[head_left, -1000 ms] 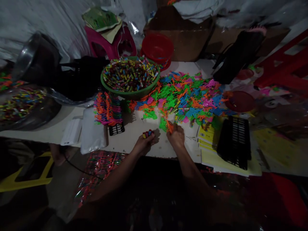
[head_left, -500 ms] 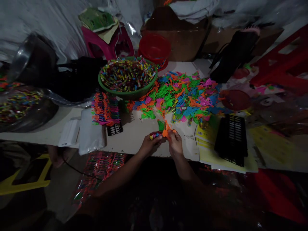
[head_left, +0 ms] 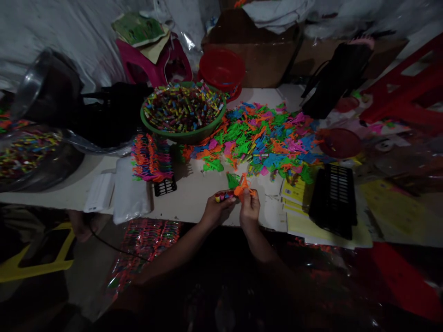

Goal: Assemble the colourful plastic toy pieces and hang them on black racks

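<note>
In my left hand (head_left: 215, 211) are several small coloured tubes (head_left: 223, 196), lined up side by side with their ends showing; the fingers are closed round them. Close beside it, my right hand (head_left: 249, 208) pinches an orange plastic piece (head_left: 242, 186) of thin, openwork shape. The orange piece meets or nearly meets the ends of the tubes; exact contact cannot be made out. Just beyond the hands is a green plastic piece (head_left: 233, 180). Farther back spreads a heap of green, orange, blue and pink plastic pieces (head_left: 263, 131), with some tubes among them.
A green basin (head_left: 183, 137) full of small tubes stands behind on the left. Stacked plastic pieces (head_left: 152, 159) and clear plastic bags (head_left: 131, 193) lie left. On the right are black slotted trays (head_left: 334, 200) over yellow cards (head_left: 294, 214). Another person's hand (head_left: 81, 227) shows lower left.
The orange piece has turned and shifted slightly right in my right hand, whose fingers now point more upward. My left hand keeps the tubes in nearly the same place.
</note>
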A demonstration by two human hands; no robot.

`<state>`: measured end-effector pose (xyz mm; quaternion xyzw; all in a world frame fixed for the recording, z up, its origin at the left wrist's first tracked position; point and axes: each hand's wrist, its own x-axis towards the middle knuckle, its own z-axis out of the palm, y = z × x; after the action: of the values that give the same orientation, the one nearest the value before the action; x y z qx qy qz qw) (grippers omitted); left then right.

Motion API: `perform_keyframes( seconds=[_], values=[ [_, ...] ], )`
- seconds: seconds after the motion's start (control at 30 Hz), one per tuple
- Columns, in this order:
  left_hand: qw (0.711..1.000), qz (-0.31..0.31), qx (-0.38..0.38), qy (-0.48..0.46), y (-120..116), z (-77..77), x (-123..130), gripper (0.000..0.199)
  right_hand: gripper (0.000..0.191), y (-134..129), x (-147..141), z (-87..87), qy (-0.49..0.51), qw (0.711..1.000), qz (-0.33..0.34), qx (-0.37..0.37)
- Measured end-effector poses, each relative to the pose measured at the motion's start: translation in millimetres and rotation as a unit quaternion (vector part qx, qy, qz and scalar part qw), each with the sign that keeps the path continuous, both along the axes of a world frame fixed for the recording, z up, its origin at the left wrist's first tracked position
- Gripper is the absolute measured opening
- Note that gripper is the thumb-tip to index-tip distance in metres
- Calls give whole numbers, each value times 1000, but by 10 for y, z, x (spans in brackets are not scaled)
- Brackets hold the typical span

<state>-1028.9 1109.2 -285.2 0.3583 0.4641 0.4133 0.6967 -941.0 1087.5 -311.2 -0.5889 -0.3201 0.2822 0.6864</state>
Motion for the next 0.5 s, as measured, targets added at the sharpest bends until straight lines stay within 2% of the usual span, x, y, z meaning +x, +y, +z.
perform_keyframes(
  seconds=[0.13,0.3,0.4,0.47,0.5],
  values=[
    [999,23,6,22,-27,-17,-11,33,29,-22,-84,16,-42,998,-19,-33],
    [997,20,46,55,-98,-99,4,28,28,23,-220,-93,-20,998,-30,-61],
    [1000,-1,9,27,-67,-144,-1,36,32,139,59,-116,-10,998,1,-62],
    [1000,3,-23,7,9,-155,-43,43,35,222,445,-76,-63,995,-16,-73],
    [999,14,-32,5,56,-159,-76,47,36,261,655,-48,-115,989,-51,-83]
  ],
)
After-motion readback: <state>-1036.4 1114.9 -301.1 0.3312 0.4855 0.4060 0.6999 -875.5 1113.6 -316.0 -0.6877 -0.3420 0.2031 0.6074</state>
